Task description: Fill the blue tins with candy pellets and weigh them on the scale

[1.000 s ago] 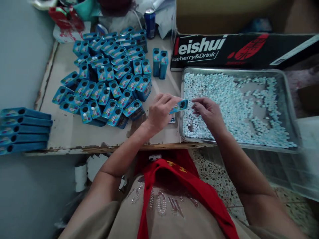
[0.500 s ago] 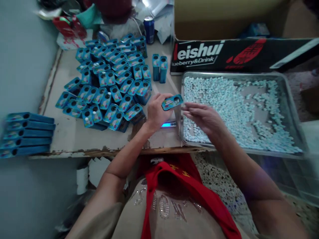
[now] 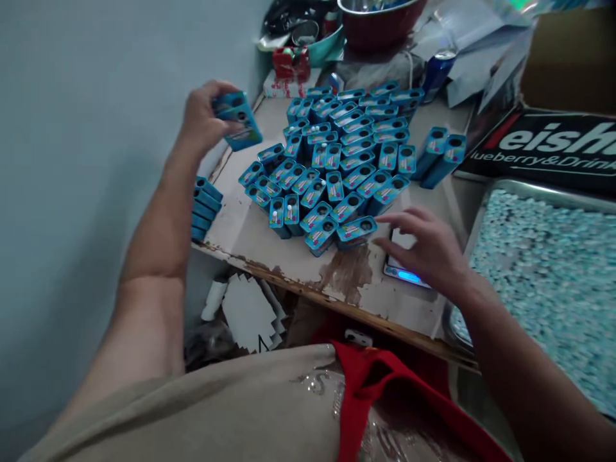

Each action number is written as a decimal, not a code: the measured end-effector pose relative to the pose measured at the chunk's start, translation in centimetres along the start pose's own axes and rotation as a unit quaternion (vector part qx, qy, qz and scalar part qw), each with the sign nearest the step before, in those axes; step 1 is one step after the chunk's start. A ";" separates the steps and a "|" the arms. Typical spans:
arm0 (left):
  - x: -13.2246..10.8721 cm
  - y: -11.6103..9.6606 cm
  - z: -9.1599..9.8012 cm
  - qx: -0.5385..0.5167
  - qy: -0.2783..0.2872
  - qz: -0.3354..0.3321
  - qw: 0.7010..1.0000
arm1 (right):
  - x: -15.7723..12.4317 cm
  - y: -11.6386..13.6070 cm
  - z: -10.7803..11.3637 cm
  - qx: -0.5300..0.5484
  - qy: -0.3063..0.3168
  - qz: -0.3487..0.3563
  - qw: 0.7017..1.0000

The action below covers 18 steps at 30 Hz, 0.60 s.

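Note:
My left hand [image 3: 205, 119] is raised at the left, gripping small blue containers [image 3: 245, 131] with round holes in their ends. At least two seem to be held side by side; the fingers partly cover them. My right hand [image 3: 423, 247] is over a small scale [image 3: 409, 276] with a lit blue display. Its thumb and fingers are apart, the tips close to the end of a blue container [image 3: 356, 231] at the front of a large standing group. I cannot tell whether they touch it. White pieces show in some of the holes.
A metal tray [image 3: 488, 192] of pale blue-white pieces lies at the right. Behind it stands a black printed carton [image 3: 543, 141]. Two containers [image 3: 436, 157] stand apart near a blue can [image 3: 437, 74]. More containers [image 3: 206, 205] lie stacked at the left edge by the wall.
The view has swung left. My left hand has moved from beside the tray to the far left, now with more than one container. My right hand has moved left from the tray to above the scale.

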<state>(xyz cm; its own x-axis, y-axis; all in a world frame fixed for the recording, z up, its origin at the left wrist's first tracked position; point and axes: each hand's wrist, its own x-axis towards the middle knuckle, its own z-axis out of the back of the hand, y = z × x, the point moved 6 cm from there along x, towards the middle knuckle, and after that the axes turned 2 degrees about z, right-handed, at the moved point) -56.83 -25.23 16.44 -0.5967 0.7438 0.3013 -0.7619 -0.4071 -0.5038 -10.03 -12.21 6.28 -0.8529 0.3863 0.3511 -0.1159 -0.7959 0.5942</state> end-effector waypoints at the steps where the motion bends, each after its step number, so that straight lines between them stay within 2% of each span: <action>1: 0.4 2.6 1.0 -0.003 -0.011 0.033 0.999 | 1.0 1.0 -1.3 -0.065 0.050 0.026 0.996; 3: 0.2 6.7 2.0 -0.006 -0.018 0.073 0.997 | 1.8 1.9 -3.3 -0.198 0.126 0.040 0.971; 4: -0.2 8.4 2.1 -0.006 -0.010 0.092 0.996 | 1.8 2.0 -3.8 -0.245 0.143 0.035 0.958; 6: -1.4 11.6 2.0 -0.008 0.026 0.131 0.991 | 1.1 1.8 -4.0 -0.284 0.128 0.019 0.950; 10: -3.9 16.5 1.7 -0.034 0.104 0.165 0.980 | -0.7 0.4 -3.3 -0.228 0.041 -0.004 0.973; 14: -5.9 19.1 1.4 0.005 0.151 0.194 0.969 | -1.3 -1.2 -4.0 -0.148 0.036 -0.010 0.988; 18: -7.4 18.8 0.1 0.038 0.126 0.179 0.975 | -0.7 -2.0 -5.4 -0.071 0.038 0.017 0.997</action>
<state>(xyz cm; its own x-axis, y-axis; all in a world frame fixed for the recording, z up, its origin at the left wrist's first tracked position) -66.78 -38.43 4.84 -0.7539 0.6500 -0.0956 -0.5390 -0.6952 -0.4756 -11.96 -13.37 0.95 -0.8931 0.3255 0.3105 -0.1518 -0.8678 0.4731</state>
